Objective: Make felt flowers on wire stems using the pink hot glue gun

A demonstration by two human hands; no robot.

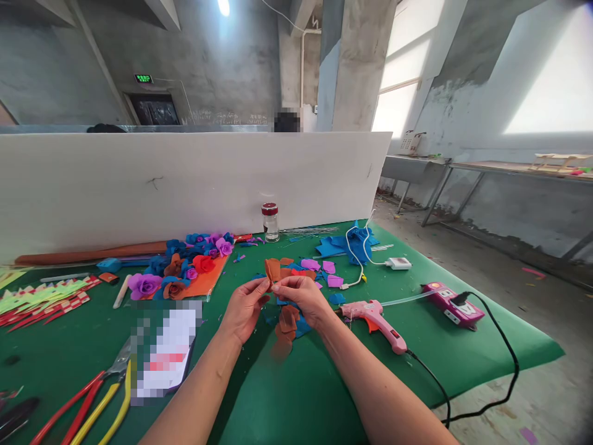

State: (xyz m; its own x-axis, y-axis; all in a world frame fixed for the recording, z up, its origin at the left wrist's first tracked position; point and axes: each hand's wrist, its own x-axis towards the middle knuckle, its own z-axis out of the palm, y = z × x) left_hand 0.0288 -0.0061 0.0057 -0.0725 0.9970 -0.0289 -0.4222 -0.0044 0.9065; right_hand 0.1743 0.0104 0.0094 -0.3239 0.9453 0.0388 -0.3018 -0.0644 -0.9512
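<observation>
Between the fingertips of my two hands is a small brown paper petal piece (272, 269), curled and upright. My left hand (245, 309) pinches it from the left. From the right, my right hand (301, 296) pinches its lower edge, thumb and finger together. Loose brown petals (288, 320) lie on the green table just below the hands. Purple petals (328, 267) and blue ones are scattered behind them. A pink hot glue gun (377, 321) rests on its side to the right of my right wrist, with a clear glue stick in its back end.
Finished paper flowers (173, 272) are heaped at the left on an orange sheet. Pliers (99, 389) and a phone (169, 352) lie at the front left. A lidded glass jar (270, 222) stands before the white board (194, 179). A magenta power strip (453, 306) sits at right, its black cable looping off the edge.
</observation>
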